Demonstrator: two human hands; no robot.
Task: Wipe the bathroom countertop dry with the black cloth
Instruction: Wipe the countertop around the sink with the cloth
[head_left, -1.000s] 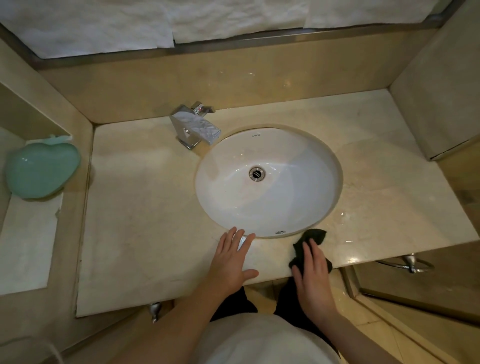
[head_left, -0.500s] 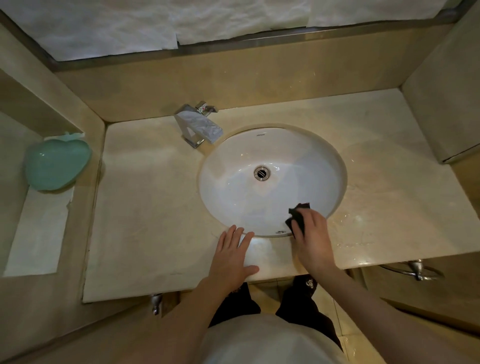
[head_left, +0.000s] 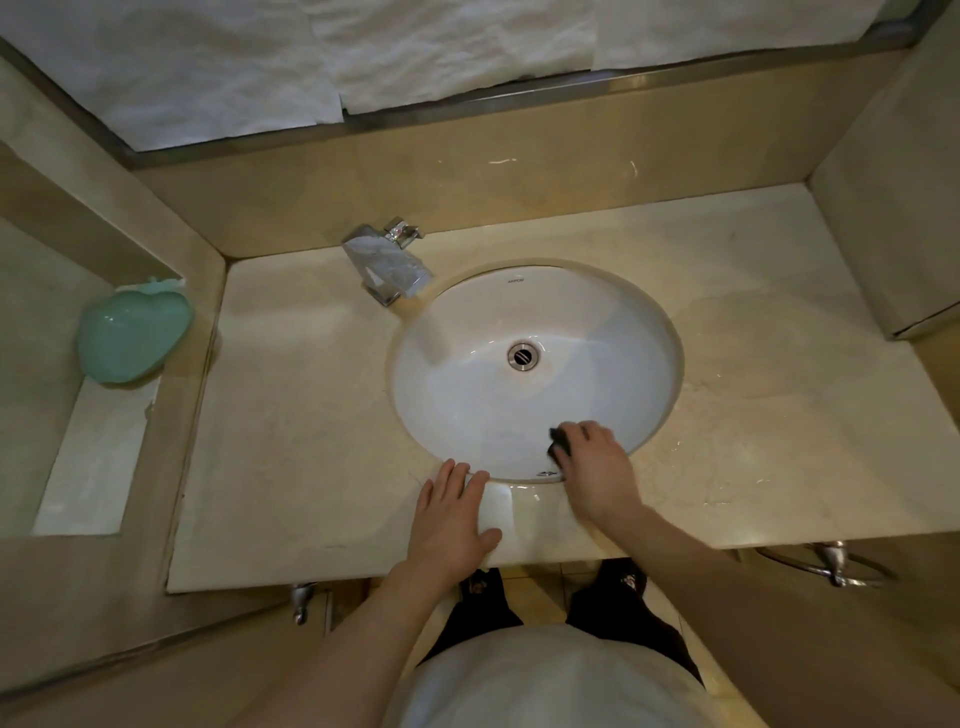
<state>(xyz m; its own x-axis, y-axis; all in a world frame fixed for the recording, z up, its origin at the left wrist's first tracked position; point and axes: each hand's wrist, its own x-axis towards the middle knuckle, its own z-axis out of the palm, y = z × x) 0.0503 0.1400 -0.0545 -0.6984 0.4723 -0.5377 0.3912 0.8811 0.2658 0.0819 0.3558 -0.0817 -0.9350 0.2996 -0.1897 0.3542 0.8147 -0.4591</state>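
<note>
The beige marble countertop (head_left: 291, 426) surrounds an oval white sink (head_left: 597, 322). My right hand (head_left: 597, 467) is closed over the bunched black cloth (head_left: 560, 445), pressing it at the sink's near rim; only a small dark part of the cloth shows past my fingers. My left hand (head_left: 452, 514) lies flat with fingers spread on the counter's front strip, just left of the right hand. Wet streaks glint on the counter to the right of the sink (head_left: 691, 467).
A chrome faucet (head_left: 387, 262) stands at the sink's back left. A mint green apple-shaped dish (head_left: 132, 340) sits in a lower niche on the left. Walls close the counter at back and right. A metal towel ring (head_left: 831, 564) hangs under the front edge.
My right hand has carried the cloth from the counter's front edge up and left to the sink's near rim, bunching it smaller. The left hand has stayed flat in place.
</note>
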